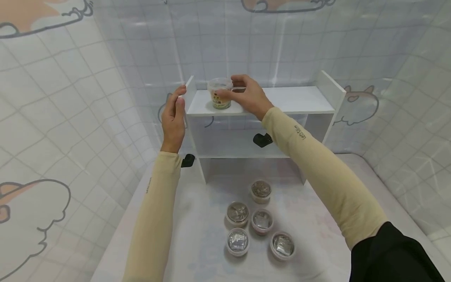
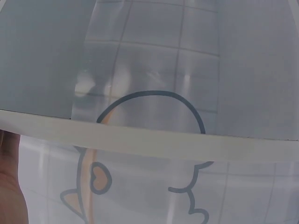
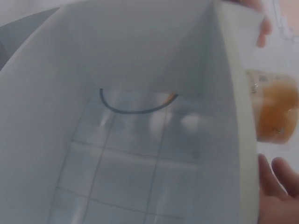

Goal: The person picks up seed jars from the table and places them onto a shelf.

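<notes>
A small clear plastic tub (image 1: pixel 220 102) with a printed yellow-green label stands upright at the left end of the shelf unit's (image 1: pixel 289 100) white top board. My right hand (image 1: pixel 251 96) is at its right side, thumb and fingers spread. In the head view the thumb overlaps the tub, but the right wrist view shows a small gap between fingertips (image 3: pixel 264 170) and the tub (image 3: pixel 276 108). Upright beside the unit's left side panel, my left hand (image 1: pixel 174 121) holds nothing; whether it touches the panel I cannot tell. Part of it (image 2: pixel 9 182) shows in the left wrist view.
Several round tubs with clear tops and silvery contents, one of them a tub (image 1: pixel 260 191) nearest the unit, stand on the pale cloth-covered table (image 1: pixel 197 235). A middle shelf (image 1: pixel 229 147) lies under the top board. Grid-patterned curtains (image 1: pixel 91 98) enclose the sides and back.
</notes>
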Action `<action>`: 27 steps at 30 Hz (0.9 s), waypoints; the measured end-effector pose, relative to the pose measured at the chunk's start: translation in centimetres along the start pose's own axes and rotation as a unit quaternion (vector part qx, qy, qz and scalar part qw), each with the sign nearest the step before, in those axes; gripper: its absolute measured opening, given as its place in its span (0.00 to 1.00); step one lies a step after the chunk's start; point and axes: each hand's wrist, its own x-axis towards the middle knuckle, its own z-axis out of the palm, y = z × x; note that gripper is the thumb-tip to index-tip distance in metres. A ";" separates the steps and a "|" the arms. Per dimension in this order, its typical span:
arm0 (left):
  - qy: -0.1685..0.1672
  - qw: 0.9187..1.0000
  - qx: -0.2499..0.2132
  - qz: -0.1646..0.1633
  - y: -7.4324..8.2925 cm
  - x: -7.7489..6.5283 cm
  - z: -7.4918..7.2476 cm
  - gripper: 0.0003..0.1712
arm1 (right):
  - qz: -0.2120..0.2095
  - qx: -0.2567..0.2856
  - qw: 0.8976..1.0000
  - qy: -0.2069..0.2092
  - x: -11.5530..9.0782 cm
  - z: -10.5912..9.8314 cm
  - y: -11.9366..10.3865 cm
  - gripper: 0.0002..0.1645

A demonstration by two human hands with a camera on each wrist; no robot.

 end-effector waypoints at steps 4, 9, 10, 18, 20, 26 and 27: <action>0.005 1.000 -0.004 -0.005 -0.1 0.0 0.2 0.17 | -0.003 0.015 1.000 0.013 -0.5 -0.2 0.2 0.49; 0.003 1.000 -0.009 -0.006 -0.1 -0.1 0.4 0.17 | -0.012 0.021 0.999 0.032 -1.3 -0.5 0.5 0.46; 0.000 1.000 -0.009 -0.004 -0.1 -0.1 0.4 0.17 | -0.016 0.021 0.999 0.035 -1.5 -0.5 0.5 0.46; -0.005 1.000 -0.002 0.003 -0.3 -0.1 0.4 0.18 | -0.047 0.006 0.998 0.038 -4.2 -0.5 -0.8 0.42; -0.003 1.000 0.000 0.002 -0.4 0.0 0.4 0.17 | -0.048 0.003 0.998 0.037 -4.7 -0.4 -1.1 0.43; 0.004 1.000 0.003 -0.004 -0.4 0.0 0.3 0.17 | -0.057 0.019 0.998 0.032 -4.9 -0.6 0.0 0.41; 0.005 1.000 0.005 -0.005 -0.4 -0.1 0.2 0.17 | -0.062 0.024 0.997 0.031 -4.9 -0.6 0.2 0.41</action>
